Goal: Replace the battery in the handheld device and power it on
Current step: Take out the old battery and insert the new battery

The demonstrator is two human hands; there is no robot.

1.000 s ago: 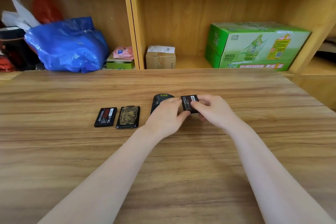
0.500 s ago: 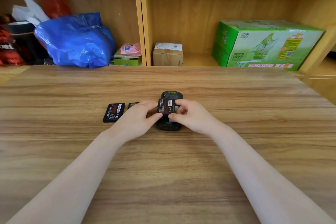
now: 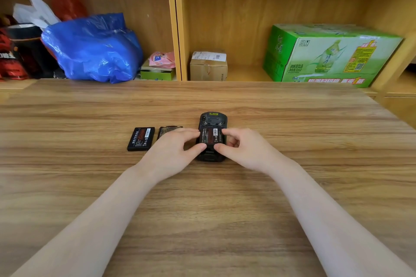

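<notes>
A black handheld device (image 3: 213, 120) lies face down on the wooden table (image 3: 208, 198), its back open. A black battery (image 3: 211, 136) with a red label sits in its bay. My left hand (image 3: 173, 153) pinches the battery's left side with thumb and forefinger. From the other side my right hand (image 3: 243, 148) grips its right edge the same way. A second black battery (image 3: 141, 138) lies flat to the left. Between that battery and my left hand lies the dark back cover (image 3: 167, 130), partly hidden by my fingers.
Shelves stand behind the table. They hold a blue plastic bag (image 3: 94, 48), a small cardboard box (image 3: 208, 65), a green drink carton (image 3: 326, 55), a pink packet (image 3: 162, 59) on a green box, and red and black items (image 3: 15, 51) at far left.
The right hand carried the battery from beside the device onto its open back. Both hands now pinch it in the bay, lower than half a second ago. The device lies straighter.
</notes>
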